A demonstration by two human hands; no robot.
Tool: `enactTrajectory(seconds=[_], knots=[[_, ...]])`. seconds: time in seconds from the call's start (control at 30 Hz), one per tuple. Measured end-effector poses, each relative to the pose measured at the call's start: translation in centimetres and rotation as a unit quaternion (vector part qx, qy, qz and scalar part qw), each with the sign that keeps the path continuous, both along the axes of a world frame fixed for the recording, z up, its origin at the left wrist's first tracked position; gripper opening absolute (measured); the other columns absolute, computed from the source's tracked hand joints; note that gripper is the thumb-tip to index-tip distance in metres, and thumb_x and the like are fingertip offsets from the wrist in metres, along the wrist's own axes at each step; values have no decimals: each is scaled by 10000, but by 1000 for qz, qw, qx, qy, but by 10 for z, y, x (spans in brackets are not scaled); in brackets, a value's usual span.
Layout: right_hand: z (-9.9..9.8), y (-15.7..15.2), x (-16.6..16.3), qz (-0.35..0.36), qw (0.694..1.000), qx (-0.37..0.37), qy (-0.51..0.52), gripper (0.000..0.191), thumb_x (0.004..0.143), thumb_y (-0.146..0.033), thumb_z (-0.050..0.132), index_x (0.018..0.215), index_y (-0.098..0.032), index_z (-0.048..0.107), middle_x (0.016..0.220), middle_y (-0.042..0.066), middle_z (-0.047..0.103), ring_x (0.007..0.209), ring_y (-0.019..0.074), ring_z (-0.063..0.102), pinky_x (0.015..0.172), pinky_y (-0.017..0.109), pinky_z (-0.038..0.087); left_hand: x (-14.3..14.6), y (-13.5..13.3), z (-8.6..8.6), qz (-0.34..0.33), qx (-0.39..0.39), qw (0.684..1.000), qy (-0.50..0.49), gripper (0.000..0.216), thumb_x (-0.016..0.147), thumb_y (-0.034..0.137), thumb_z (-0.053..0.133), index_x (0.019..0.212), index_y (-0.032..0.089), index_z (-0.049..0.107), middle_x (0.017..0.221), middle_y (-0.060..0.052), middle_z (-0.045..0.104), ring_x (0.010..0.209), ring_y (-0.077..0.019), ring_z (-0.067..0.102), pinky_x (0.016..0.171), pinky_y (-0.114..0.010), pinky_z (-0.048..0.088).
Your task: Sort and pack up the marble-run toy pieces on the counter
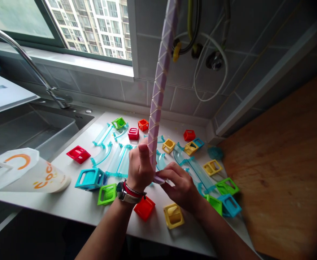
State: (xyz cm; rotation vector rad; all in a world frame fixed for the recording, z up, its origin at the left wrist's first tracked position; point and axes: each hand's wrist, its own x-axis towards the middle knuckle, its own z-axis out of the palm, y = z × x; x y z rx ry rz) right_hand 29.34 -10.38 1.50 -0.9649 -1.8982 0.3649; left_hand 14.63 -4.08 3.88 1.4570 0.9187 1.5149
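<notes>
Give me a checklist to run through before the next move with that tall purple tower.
1. Left hand wrapped round the purple tower near its foot: ok.
2. Right hand pinching the tower's bottom piece: ok.
3. Tower upright: not ok, it leans to the right as it rises.
4. Tower's top free of the hoses on the wall: cannot tell, it runs out of the picture.
5. Foot resting on the counter: cannot tell, the hands hide it.
6. Space around the hands: not ok, the red cube, the yellow cube and the clear track pieces lie close by.
</notes>
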Motion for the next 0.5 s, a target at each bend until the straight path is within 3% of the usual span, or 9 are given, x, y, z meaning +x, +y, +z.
enactTrajectory(seconds=[0.13, 0.27, 0.37, 0.5], knots=[[-6, -1, -9, -5, 985, -86, 153, 284, 861, -253, 819, 1063, -251, 619, 903, 21, 665, 802, 185, 641, 729, 319, 569, 5, -1, 7, 6, -27, 997, -68, 706, 1022, 724, 215, 701, 211, 578, 476, 6, 476, 388, -132, 429, 370, -264, 281], [-9, -4, -15, 6, 962, -154, 223, 304, 832, -337, 855, 1035, -243, 649, 914, 18, 683, 812, 177, 661, 725, 300, 591, 12, -3, 15, 11, -81, 980, -184, 605, 1021, 703, 327, 726, 219, 539, 488, 30, 472, 367, -117, 443, 372, -242, 315], [-10, -5, -16, 3, 956, -173, 236, 291, 853, -336, 833, 1078, -240, 677, 961, 26, 689, 809, 166, 667, 722, 286, 600, 13, -2, 16, 11, -93, 972, -217, 581, 1026, 692, 332, 749, 221, 530, 479, 28, 487, 374, -119, 453, 388, -237, 326], [-8, -9, -16, -26, 973, -139, 182, 259, 873, -269, 783, 1093, -225, 654, 938, 31, 687, 770, 169, 663, 679, 280, 575, 14, -4, 10, -9, -106, 980, -169, 591, 1043, 662, 326, 725, 208, 529, 509, 14, 516, 426, -121, 472, 434, -242, 349]])
